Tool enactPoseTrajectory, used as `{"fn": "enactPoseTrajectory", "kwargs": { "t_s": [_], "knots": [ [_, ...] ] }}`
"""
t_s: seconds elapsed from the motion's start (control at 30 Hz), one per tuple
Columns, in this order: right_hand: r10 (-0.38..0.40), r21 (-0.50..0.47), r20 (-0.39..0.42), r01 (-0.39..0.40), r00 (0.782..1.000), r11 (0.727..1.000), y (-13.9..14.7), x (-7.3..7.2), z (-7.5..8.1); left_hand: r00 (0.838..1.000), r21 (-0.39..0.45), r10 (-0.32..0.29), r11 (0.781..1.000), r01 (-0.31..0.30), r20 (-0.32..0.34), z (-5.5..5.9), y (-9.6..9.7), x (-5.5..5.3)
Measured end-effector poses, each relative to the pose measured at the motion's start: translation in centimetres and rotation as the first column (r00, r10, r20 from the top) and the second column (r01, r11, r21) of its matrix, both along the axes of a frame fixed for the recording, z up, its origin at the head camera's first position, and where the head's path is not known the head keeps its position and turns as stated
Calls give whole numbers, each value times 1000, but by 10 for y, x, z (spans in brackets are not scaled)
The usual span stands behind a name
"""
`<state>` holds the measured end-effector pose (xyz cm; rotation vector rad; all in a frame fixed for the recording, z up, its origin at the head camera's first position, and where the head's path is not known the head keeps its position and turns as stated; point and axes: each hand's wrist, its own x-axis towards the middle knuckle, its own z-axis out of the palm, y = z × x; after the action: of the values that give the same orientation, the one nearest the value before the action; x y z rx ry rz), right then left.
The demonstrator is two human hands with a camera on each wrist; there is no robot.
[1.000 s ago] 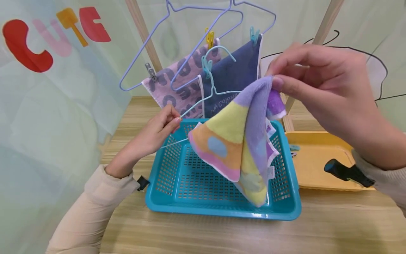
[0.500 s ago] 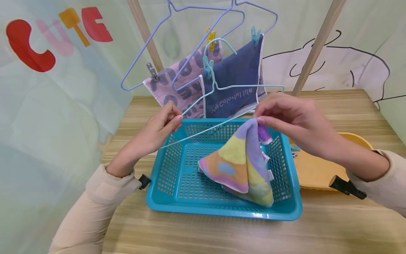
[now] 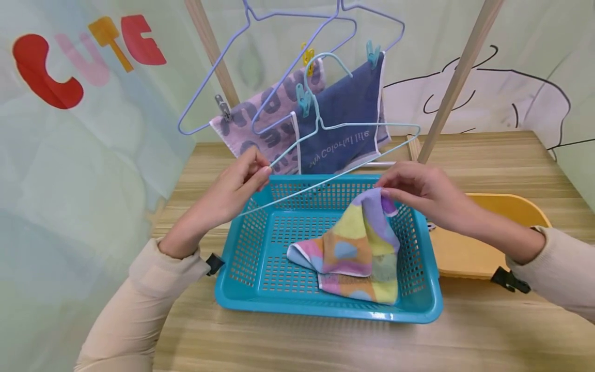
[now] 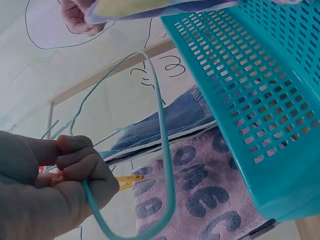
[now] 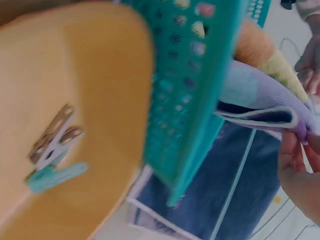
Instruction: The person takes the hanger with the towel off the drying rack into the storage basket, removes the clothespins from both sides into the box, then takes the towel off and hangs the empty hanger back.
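Observation:
My left hand (image 3: pixel 237 188) grips a light-blue wire clothes hanger (image 3: pixel 372 124) at its left corner, fingers curled round the wire in the left wrist view. Between thumb and fingertips, my right hand (image 3: pixel 427 194) pinches the top of a small patchwork-coloured towel (image 3: pixel 346 250) in purple, yellow, orange and pink. The towel droops into a teal plastic basket (image 3: pixel 325 312), its lower part folded over on the basket floor. The hanger's lower bar crosses above the basket's back edge, its hook pointing up. In the right wrist view, the towel's folded white-trimmed edge (image 5: pixel 260 117) hangs below the pinch.
Behind the basket, a pink lettered towel (image 3: pixel 246 124) and a navy towel (image 3: pixel 344 119) hang from purple hangers (image 3: pixel 214 67) by clothespins (image 3: pixel 373 53). A yellow tray (image 3: pixel 465 253) at the right holds several clothespins (image 5: pixel 57 177). Wooden poles (image 3: pixel 460 82) rise behind.
My right hand has come down and away from the camera, lowering the towel into the basket, where its bottom now folds. My left hand keeps the hanger almost in place.

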<state>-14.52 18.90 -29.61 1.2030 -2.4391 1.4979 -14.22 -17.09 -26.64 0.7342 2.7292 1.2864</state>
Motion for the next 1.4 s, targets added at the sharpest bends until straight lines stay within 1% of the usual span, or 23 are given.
{"fn": "enactPoseTrajectory", "kwargs": {
  "t_s": [0.1,0.17,0.2,0.27,0.37,0.47,0.53,0.6,0.67,0.7,0.77,0.8,0.83,0.9,0.93,1.0,1.07,1.13,1.2,1.27,1.33,1.4],
  "knots": [
    [-8,43,14,7,1000,999,7,-7,-7,1000,-21,12,1000,-13,-20,2,0,0],
    [-26,78,40,23,999,997,13,-11,-9,999,-31,19,999,-20,-41,3,0,0],
    [-44,97,67,37,997,995,16,-13,-10,998,-35,21,999,-23,-51,3,0,0],
    [-86,134,119,70,989,988,23,-17,-9,997,-39,28,999,-30,-68,4,0,0],
    [-157,169,189,125,969,978,34,-23,-7,996,-52,42,998,-47,-83,5,1,0],
    [-198,152,222,166,955,974,44,-29,-5,995,-64,51,996,-57,-90,7,1,0],
    [-235,118,252,211,939,970,51,-34,-4,994,-64,50,996,-56,-93,8,2,0],
    [-281,74,272,271,920,960,58,-39,-3,994,-64,49,996,-55,-100,8,2,0],
    [-339,25,303,348,891,937,65,-45,-1,993,-60,44,997,-50,-106,9,3,0],
    [-350,-13,322,374,880,927,69,-48,-1,993,-58,43,997,-49,-109,9,3,0],
    [-355,-103,373,418,857,902,76,-55,0,992,-60,41,997,-48,-119,10,4,-1],
    [-340,-160,408,433,847,887,80,-58,1,991,-61,40,997,-47,-124,10,4,-1],
    [-318,-224,442,447,839,866,83,-62,1,991,-62,39,997,-48,-131,11,4,-1],
    [-267,-338,509,475,818,812,88,-69,3,989,-71,41,996,-52,-144,12,5,-1],
    [-256,-371,531,493,808,787,90,-72,4,988,-73,41,996,-53,-149,13,6,-2],
    [-257,-409,553,527,793,745,93,-79,6,986,-77,44,995,-56,-158,14,7,-2],
    [-294,-411,550,560,781,719,94,-86,9,986,-81,46,995,-60,-162,16,9,-2],
    [-330,-407,544,586,772,700,94,-93,11,985,-79,48,995,-62,-167,17,10,-2],
    [-341,-434,544,605,766,668,92,-100,15,984,-80,50,995,-64,-173,18,12,-3],
    [-337,-463,553,617,762,636,90,-107,18,981,-78,46,995,-62,-188,19,13,-3],
    [-316,-508,557,616,768,602,87,-115,22,978,-75,43,995,-60,-203,20,14,-4],
    [-288,-553,552,603,782,575,83,-122,24,976,-75,43,995,-60,-214,21,16,-4]
  ]
}}
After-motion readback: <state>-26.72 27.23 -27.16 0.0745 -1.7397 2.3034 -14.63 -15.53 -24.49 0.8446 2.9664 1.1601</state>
